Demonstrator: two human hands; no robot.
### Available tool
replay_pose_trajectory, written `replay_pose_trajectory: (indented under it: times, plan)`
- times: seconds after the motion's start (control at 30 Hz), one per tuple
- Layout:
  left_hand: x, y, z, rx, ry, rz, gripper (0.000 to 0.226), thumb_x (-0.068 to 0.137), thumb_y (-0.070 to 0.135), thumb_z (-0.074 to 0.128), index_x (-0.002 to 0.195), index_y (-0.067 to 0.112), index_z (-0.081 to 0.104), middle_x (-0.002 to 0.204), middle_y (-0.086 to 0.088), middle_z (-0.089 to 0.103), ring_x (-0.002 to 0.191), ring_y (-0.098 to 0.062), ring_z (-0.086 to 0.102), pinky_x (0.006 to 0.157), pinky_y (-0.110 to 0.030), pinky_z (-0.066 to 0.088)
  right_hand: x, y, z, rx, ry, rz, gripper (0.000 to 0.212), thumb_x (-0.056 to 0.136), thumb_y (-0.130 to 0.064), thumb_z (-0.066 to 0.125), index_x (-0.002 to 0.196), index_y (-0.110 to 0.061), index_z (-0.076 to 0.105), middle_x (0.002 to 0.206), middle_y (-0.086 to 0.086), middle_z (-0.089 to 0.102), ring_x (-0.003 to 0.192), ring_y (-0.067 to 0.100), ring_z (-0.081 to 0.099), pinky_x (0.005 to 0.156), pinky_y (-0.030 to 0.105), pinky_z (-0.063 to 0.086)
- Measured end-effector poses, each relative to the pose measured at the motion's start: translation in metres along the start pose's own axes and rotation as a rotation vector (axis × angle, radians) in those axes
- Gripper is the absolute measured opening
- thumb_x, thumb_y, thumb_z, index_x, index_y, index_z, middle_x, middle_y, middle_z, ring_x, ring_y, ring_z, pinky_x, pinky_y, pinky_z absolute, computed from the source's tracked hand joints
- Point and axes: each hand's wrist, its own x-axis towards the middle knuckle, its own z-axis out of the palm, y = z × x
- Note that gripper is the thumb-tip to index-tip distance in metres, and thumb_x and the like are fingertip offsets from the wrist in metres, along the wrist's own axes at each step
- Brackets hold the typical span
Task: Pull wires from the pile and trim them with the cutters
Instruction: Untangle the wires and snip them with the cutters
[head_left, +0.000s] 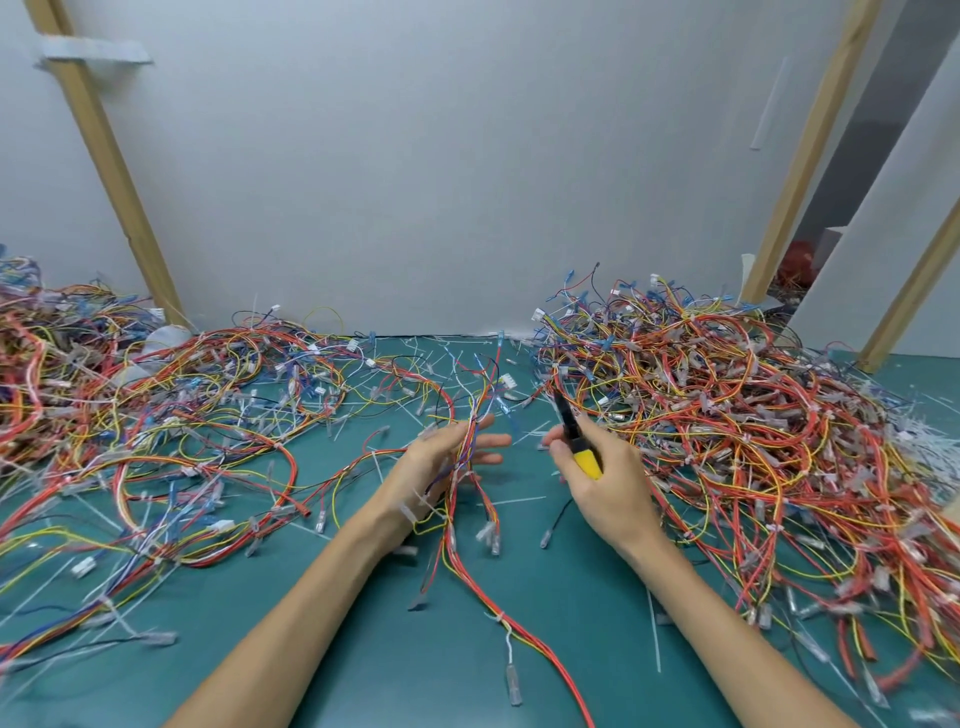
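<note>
My left hand (447, 457) holds a bundle of red, yellow and blue wires (470, 519) over the middle of the green table; the fingers point right, with the wires running across the palm. The bundle's ends fan up behind the hand and trail down toward the table's near edge. My right hand (597, 478) grips yellow-handled cutters (576, 441), whose black jaws point up and left, a short gap from the bundle. A big tangled wire pile (727, 426) lies right of that hand.
A second spread of wires (156, 415) covers the table's left side. Cut white zip ties and wire scraps litter the green mat (545, 649). A grey wall with wooden battens (109, 171) stands behind the table.
</note>
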Motion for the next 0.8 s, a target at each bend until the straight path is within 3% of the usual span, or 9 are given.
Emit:
replay_pose_trajectory:
  times: [0.1, 0.2, 0.3, 0.4, 0.5, 0.63, 0.8]
  plan:
    - [0.002, 0.0, 0.005, -0.138, 0.038, 0.054, 0.03, 0.103, 0.021, 0.026, 0.125, 0.019, 0.047, 0.117, 0.004, 0.063, 0.078, -0.004, 0.071, 0.055, -0.021, 0.053, -0.006, -0.012, 0.01, 0.012, -0.085, 0.065, 0.015, 0.088, -0.033, 0.069, 0.078, -0.024, 0.067, 0.065, -0.002, 0.064, 0.061, 0.02, 0.06, 0.06, 0.039, 0.048]
    - [-0.004, -0.003, 0.009, -0.246, 0.05, 0.141, 0.04, 0.091, 0.032, 0.044, 0.127, 0.017, 0.051, 0.118, 0.008, 0.069, 0.096, -0.013, 0.069, 0.08, -0.034, 0.053, -0.013, -0.019, 0.021, 0.037, -0.165, 0.124, 0.009, 0.08, -0.038, 0.077, 0.079, -0.033, 0.07, 0.073, -0.015, 0.071, 0.07, 0.006, 0.066, 0.069, 0.022, 0.05]
    - [-0.012, -0.004, 0.016, -0.289, 0.027, 0.197, 0.044, 0.083, 0.028, 0.054, 0.125, 0.014, 0.054, 0.127, 0.0, 0.065, 0.101, -0.016, 0.069, 0.078, -0.031, 0.056, -0.015, -0.023, 0.023, 0.075, -0.21, 0.122, 0.012, 0.078, -0.035, 0.079, 0.085, -0.033, 0.069, 0.071, -0.014, 0.072, 0.065, 0.007, 0.067, 0.067, 0.02, 0.051]
    - [-0.016, -0.007, 0.018, -0.163, 0.042, 0.229, 0.048, 0.086, 0.01, 0.057, 0.133, 0.005, 0.048, 0.129, -0.002, 0.064, 0.107, -0.02, 0.067, 0.08, -0.029, 0.056, -0.014, -0.025, 0.021, 0.038, -0.209, 0.149, 0.009, 0.079, -0.024, 0.074, 0.082, -0.032, 0.069, 0.064, -0.002, 0.069, 0.054, 0.018, 0.063, 0.058, 0.032, 0.054]
    - [-0.02, -0.007, 0.011, 0.181, 0.065, 0.229, 0.039, 0.094, -0.001, 0.053, 0.131, 0.011, 0.049, 0.123, 0.002, 0.066, 0.098, -0.019, 0.07, 0.077, -0.026, 0.055, -0.009, -0.017, 0.017, 0.007, -0.176, 0.225, 0.011, 0.08, -0.019, 0.068, 0.081, -0.029, 0.073, 0.057, -0.001, 0.062, 0.049, 0.018, 0.05, 0.051, 0.029, 0.044]
    - [-0.028, -0.004, -0.003, 0.524, 0.081, 0.232, 0.027, 0.093, -0.004, 0.055, 0.106, 0.018, 0.063, 0.075, 0.009, 0.074, 0.054, -0.005, 0.063, 0.053, -0.017, 0.049, 0.002, -0.009, 0.005, 0.366, -0.128, 0.435, 0.02, 0.085, -0.001, 0.061, 0.087, -0.015, 0.074, 0.055, 0.0, 0.05, 0.048, 0.014, 0.042, 0.05, 0.026, 0.037]
    - [-0.028, 0.0, -0.004, 0.579, 0.148, 0.257, 0.032, 0.092, -0.004, 0.054, 0.096, 0.027, 0.064, 0.073, 0.007, 0.072, 0.059, -0.01, 0.052, 0.055, -0.018, 0.043, 0.012, -0.001, -0.01, 0.926, -0.193, 0.694, 0.014, 0.088, 0.003, 0.053, 0.096, -0.004, 0.063, 0.064, 0.007, 0.049, 0.046, 0.015, 0.043, 0.045, 0.027, 0.039]
